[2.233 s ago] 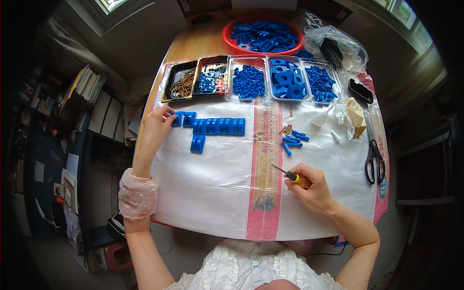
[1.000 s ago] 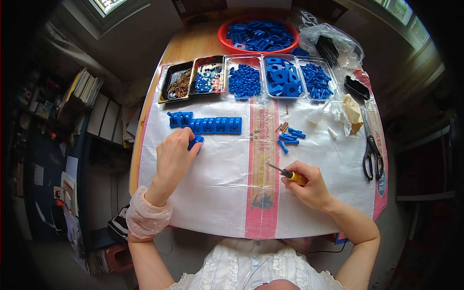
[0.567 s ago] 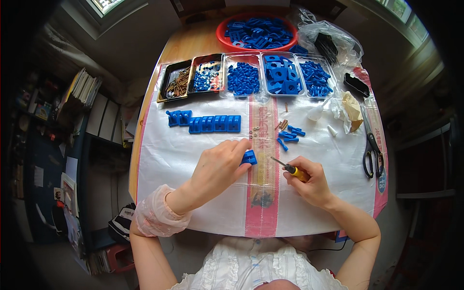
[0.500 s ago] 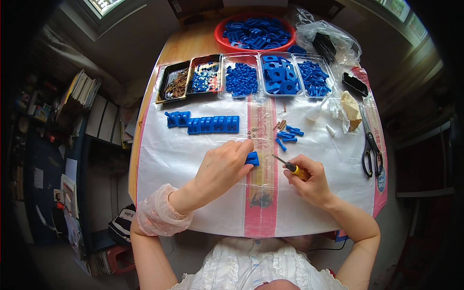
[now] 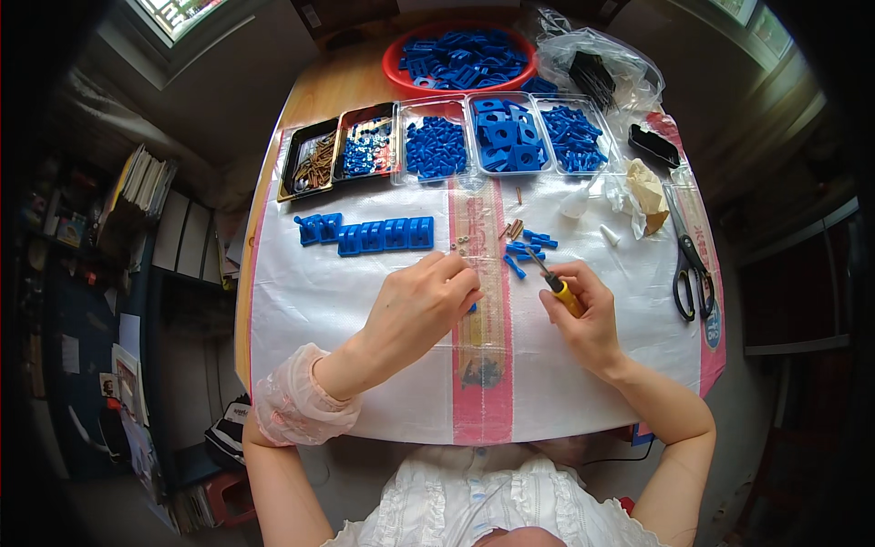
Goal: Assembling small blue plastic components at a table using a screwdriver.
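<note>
My left hand [image 5: 419,301] is closed over a small blue plastic block [image 5: 473,308], most of which the fingers hide. My right hand [image 5: 588,314] grips a screwdriver [image 5: 569,298] by its yellow and black handle, with the thin shaft pointing up and left. Just beyond the screwdriver's tip lie several loose blue plastic pins [image 5: 516,266] and a few brass-coloured screws [image 5: 517,228]. Small nuts [image 5: 463,240] are scattered past the left fingertips. To the far left of that hand stands a row of blue plastic blocks [image 5: 386,235], some set slightly apart.
At the back are trays of brass screws [image 5: 315,164], metal nuts [image 5: 368,150] and blue parts [image 5: 435,149], and a red basin [image 5: 394,73] of blue pieces. Black scissors [image 5: 693,278], a white nozzle cap [image 5: 609,235] and crumpled paper [image 5: 647,191] lie on the right.
My left fingers have curled further over the blue block, so less of it shows. The screwdriver's shaft has swung more upright and its tip is nearer the blue pins. The view has shifted slightly.
</note>
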A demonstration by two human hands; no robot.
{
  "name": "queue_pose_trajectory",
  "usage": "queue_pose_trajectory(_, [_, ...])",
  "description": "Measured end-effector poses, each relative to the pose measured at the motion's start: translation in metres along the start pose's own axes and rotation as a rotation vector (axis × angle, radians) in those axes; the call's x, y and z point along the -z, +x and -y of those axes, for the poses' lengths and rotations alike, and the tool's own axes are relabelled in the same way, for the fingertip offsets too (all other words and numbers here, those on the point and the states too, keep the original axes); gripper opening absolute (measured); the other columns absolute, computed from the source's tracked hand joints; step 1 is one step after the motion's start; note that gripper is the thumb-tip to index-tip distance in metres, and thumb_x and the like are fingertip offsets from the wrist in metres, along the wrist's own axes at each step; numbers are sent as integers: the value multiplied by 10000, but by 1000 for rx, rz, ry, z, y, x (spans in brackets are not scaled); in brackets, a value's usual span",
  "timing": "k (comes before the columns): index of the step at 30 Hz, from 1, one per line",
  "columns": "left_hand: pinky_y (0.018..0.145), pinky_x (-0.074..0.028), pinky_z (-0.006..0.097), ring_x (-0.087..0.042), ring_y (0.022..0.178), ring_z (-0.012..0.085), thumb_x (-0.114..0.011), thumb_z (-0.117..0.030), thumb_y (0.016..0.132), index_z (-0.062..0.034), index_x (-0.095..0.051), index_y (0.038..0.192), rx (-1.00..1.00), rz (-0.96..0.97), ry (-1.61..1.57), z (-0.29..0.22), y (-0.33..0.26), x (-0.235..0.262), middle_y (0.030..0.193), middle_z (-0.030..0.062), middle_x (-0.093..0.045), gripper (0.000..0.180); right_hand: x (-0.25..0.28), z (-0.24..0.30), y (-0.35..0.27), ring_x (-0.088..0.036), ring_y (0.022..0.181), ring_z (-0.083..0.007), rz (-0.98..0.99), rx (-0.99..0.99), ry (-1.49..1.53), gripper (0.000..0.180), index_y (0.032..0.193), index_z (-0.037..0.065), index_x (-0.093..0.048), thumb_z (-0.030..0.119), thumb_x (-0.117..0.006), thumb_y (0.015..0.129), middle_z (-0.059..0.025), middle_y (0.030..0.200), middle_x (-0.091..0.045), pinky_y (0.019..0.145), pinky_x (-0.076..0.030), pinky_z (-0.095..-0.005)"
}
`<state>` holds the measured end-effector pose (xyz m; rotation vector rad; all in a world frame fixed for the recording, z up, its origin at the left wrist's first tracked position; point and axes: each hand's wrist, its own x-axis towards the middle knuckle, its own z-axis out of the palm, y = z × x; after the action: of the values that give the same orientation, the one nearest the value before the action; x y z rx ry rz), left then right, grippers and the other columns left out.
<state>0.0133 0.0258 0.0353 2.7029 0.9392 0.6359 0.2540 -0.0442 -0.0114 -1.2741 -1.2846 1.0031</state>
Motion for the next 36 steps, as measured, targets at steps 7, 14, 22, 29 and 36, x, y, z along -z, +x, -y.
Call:
queue_pose_trajectory(7, [720,-567,357,-653,918,243,-703,-21,805,-30,-669,928,-147,86,147,-8,41,-33,951,85,-631,127,7,1,6,-489,660,-12,-26,-19,21,280,1212,52,-565,-36,-647,959,10,785,-621,564,-359,-211])
queue_pose_trajectory(14, [733,-571,368,-647,922,267,-675,-10,810,-10,-606,908,-135,109,150,-9,50,-47,943,102,-578,119,7,5,6,-480,653,-10,-24,-15,24,309,1226,55,-559,-53,-643,949,17,764,-616,558,-344,-211])
queue_pose_trajectory(22, [707,-557,371,-702,811,290,-683,-32,894,-9,-629,1029,96,-102,-116,4,45,-4,930,137,-676,147,19,7,14,-585,534,-169,-60,174,-504,225,1060,58,-643,179,-747,902,-67,652,-636,530,-435,-321])
queue_pose_trajectory(29, [612,-464,239,-675,749,109,-681,-54,959,-14,-645,1109,286,-33,-389,21,4,21,891,68,-746,159,26,19,15,-681,724,-274,93,245,-886,213,869,63,-667,223,-801,828,-87,802,-678,637,-513,-418])
queue_pose_trajectory(36, [661,-490,222,-688,824,107,-625,-46,1005,-3,-609,1152,375,-13,-646,32,-14,1,942,61,-749,154,27,22,17,-614,834,-276,136,314,-914,211,868,38,-658,139,-827,791,-84,843,-616,738,-493,-399])
